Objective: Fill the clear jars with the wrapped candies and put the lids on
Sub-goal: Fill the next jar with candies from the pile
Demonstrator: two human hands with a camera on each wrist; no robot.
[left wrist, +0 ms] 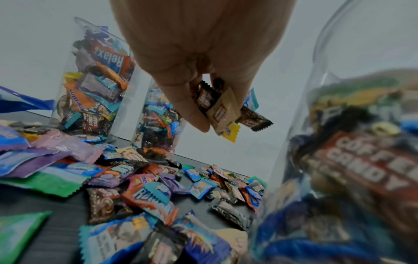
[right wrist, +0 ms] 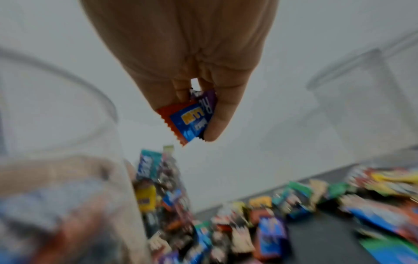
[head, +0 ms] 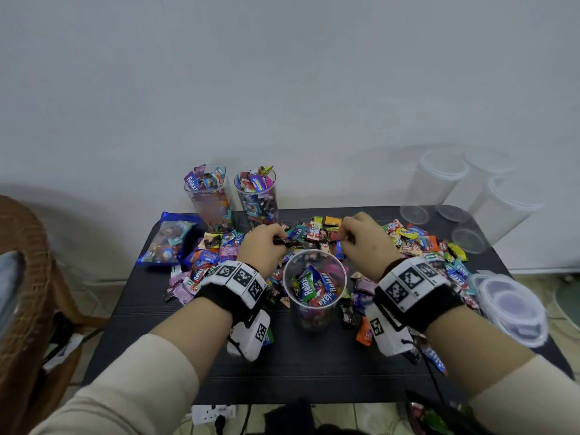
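Left hand (head: 262,244) fingers pinching candies (left wrist: 222,109), right hand (head: 365,241) likewise, flanking jar (head: 314,288)

black table (head: 301,368), wicker chair (head: 28,277) at left, white wall (head: 282,73) behind, power strip (head: 213,414) on tiled floor (head: 94,296)

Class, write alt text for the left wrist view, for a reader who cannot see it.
The left hand pinches a small bunch of wrapped candies in its fingers above a dark table strewn with more. Two full clear jars stand behind; a partly filled jar looms blurred at right.
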